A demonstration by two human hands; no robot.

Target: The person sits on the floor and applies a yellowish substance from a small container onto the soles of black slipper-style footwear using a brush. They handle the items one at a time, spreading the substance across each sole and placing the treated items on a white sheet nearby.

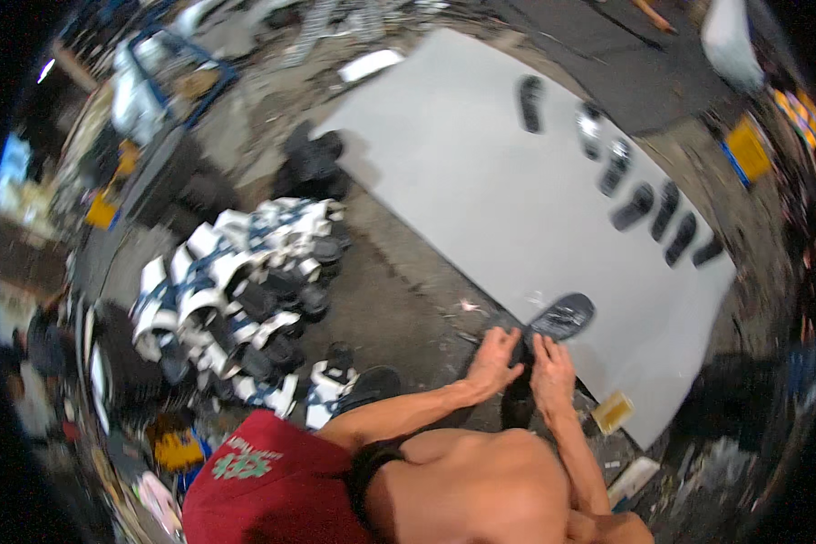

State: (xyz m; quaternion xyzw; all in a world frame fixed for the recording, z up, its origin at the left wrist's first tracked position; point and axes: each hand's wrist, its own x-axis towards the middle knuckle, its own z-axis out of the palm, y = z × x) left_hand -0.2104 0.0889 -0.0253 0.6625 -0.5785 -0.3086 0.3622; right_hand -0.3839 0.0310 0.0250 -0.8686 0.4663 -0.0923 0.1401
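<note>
A black shoe sole [567, 315] with a shiny face lies at the near edge of a large pale grey board [480, 181]. The fingers of my right hand [551, 367] close over the sole's near end. Beside it, my left hand [494, 363] has its thumb and fingers around something dark, which I cannot make out. Several black soles [616, 168] are spread in a row along the board's far right edge; some of them glint.
White and blue sandals [213, 249] with dark soles are heaped on the floor at left. A yellowish block [613, 412] sits at the board's near edge. Dark crates [177, 181] stand at far left. A red cap [263, 480] shows at lower left.
</note>
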